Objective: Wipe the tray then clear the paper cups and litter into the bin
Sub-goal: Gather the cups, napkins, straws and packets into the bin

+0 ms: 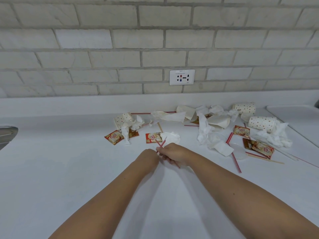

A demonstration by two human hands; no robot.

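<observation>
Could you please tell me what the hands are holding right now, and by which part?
The right hand grips red-striped straws near their middle; the left hand's hold cannot be told.

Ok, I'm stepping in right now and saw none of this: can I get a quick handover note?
Right hand grips a few striped straws.
Left hand meets it at the straws; its fingers are hidden, so its grip is unclear.
Three cups lie tipped on the counter among napkins and sachets.
Tray: possibly the white rim at far right; wiped or not, cannot tell. No bin in view.
Left: all cups and nearly all litter to be binned.
</observation>
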